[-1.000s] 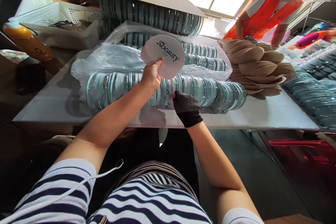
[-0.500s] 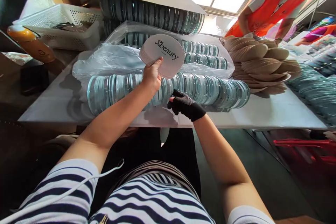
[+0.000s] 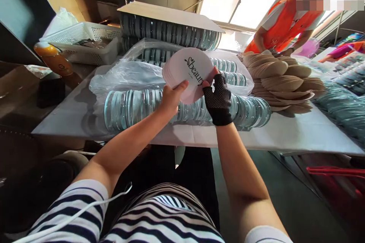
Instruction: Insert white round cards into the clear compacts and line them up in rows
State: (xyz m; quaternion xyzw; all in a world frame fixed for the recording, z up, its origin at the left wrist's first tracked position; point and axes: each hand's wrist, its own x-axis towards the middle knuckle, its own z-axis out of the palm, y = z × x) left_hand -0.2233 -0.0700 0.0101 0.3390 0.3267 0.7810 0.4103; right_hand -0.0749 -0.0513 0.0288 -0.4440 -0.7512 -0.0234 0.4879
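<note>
My bare left hand (image 3: 172, 100) grips a stack of round white cards (image 3: 188, 69) by its lower edge, thumb on top. The top card is printed "Sbeauty" in black. On the stack's right edge, my right hand (image 3: 218, 97), in a black fingerless glove, pinches the card between thumb and fingers. Whether it has one card or several cannot be told. Below both hands a long row of clear, round-rimmed items (image 3: 134, 108) lies along the table, partly covered by my hands and the cards.
Behind lie more such rows in a plastic-lined box (image 3: 114, 72) and under a cardboard sheet (image 3: 171, 15). Brown oval pieces (image 3: 282, 83) are piled at the right on the white table (image 3: 322, 125). A white basket (image 3: 85, 51) and orange bottle (image 3: 51, 59) stand left. A person in an orange vest (image 3: 285, 26) works beyond.
My right hand has risen from the row of clear items to the right edge of the card stack and now grips it. My left hand still holds the stack, tilted slightly differently.
</note>
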